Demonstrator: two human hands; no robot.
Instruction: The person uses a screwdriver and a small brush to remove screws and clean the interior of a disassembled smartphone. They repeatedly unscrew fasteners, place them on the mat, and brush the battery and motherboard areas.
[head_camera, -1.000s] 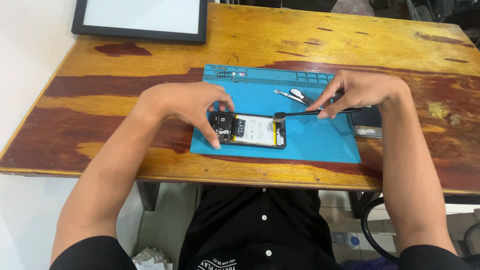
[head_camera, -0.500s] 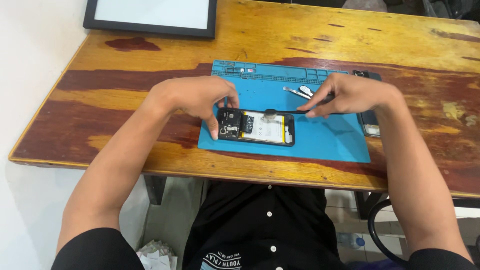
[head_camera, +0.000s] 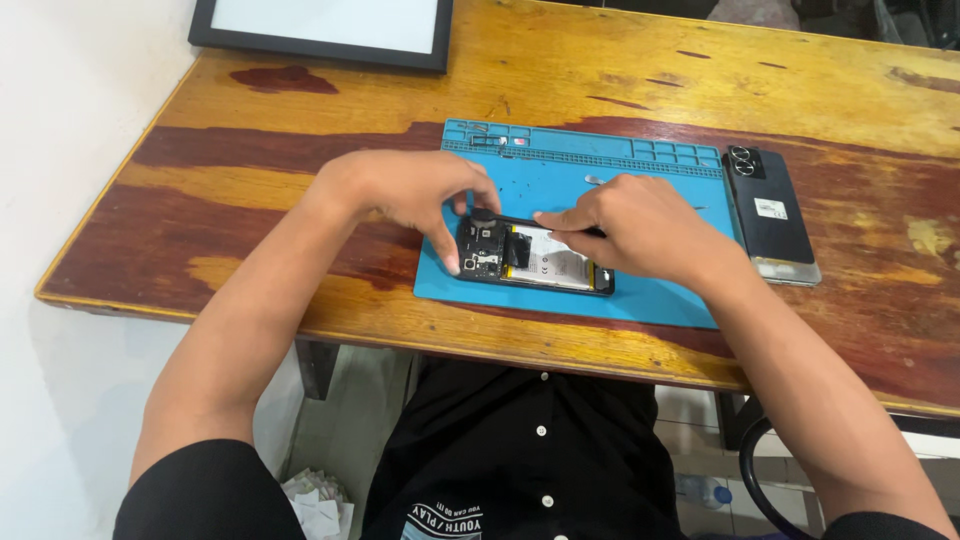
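Observation:
An opened phone (head_camera: 535, 262) with its back off lies on a blue work mat (head_camera: 560, 175), showing a dark circuit board at its left end and a white battery. My left hand (head_camera: 405, 195) rests on the phone's left end, fingers steadying it. My right hand (head_camera: 635, 225) holds a thin black tool (head_camera: 510, 219) whose tip reaches the top left corner of the phone's board.
The phone's black back cover (head_camera: 770, 212) lies on the wooden table (head_camera: 250, 200) just right of the mat. A small metal piece (head_camera: 594, 181) lies on the mat behind my right hand. A black-framed white panel (head_camera: 325, 25) sits at the table's back left.
My right hand has moved left over the phone, bringing the tool's tip from the mat's middle to the board end. The back cover is now uncovered. My left hand stayed on the phone.

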